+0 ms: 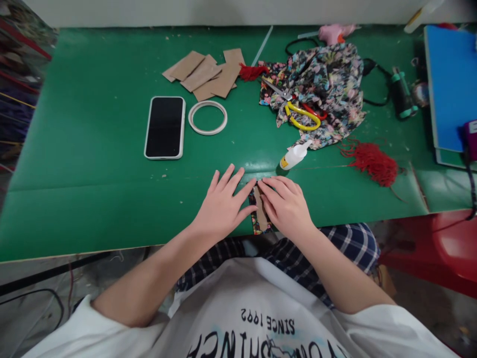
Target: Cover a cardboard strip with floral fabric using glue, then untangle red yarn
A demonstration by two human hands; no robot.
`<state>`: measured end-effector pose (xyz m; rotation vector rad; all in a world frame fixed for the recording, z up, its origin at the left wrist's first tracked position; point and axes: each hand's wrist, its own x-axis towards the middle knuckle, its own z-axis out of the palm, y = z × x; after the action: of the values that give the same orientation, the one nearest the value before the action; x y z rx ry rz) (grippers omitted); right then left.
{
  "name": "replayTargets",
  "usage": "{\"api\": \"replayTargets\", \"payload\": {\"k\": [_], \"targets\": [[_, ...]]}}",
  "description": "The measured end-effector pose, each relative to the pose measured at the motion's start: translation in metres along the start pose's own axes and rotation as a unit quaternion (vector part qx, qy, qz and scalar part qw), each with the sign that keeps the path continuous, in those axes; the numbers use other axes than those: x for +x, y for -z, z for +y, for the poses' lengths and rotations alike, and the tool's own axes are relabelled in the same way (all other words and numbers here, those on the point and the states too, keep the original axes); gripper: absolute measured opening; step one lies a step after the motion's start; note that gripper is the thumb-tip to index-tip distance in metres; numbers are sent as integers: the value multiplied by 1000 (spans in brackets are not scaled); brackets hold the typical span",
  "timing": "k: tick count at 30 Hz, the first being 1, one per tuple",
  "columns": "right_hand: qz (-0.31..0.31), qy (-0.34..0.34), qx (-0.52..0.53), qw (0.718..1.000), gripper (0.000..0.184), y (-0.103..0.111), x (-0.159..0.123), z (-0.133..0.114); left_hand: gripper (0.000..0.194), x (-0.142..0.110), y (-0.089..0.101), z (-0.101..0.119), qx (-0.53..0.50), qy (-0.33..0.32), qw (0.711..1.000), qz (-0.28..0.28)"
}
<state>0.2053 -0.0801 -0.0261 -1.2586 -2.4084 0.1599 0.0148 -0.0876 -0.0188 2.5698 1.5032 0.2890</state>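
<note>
Both my hands lie flat near the front edge of the green table [93, 189]. My left hand [223, 204] has its fingers spread and stretched out. My right hand [285, 204] rests with fingers straight and close together. Between and under them lies a small cardboard strip wrapped in floral cloth [258, 219]; both hands press on it. A small white glue bottle [294, 155] lies on its side just beyond my right hand.
A phone [165, 127] and a tape ring [207, 117] lie at the middle left. Behind are cardboard pieces [204, 73], floral fabric [328, 84] with yellow-handled scissors [300, 115], red tassels [372, 161], a pink glue gun [333, 33], a blue board [449, 84].
</note>
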Motion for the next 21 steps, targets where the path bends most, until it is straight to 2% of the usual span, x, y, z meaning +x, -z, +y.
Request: {"api": "replayTargets", "payload": {"k": [7,11,14,18,21], "targets": [[4,-12,2,1000,33,0,2,0,52,2,3,-2,-27,-7,1000,5],[16,-28,17,999,32,4,-2,-2,43,-2,6,-2,-61,2,998,22],[36,-69,19,997,45,7,-11,-10,35,-6,5,-2,-88,35,994,47],[16,-102,2,995,62,11,-21,-23,34,-6,4,-4,-104,57,991,66],[49,-137,37,989,58,19,-29,-29,34,-1,6,-4,-91,43,993,61]]}}
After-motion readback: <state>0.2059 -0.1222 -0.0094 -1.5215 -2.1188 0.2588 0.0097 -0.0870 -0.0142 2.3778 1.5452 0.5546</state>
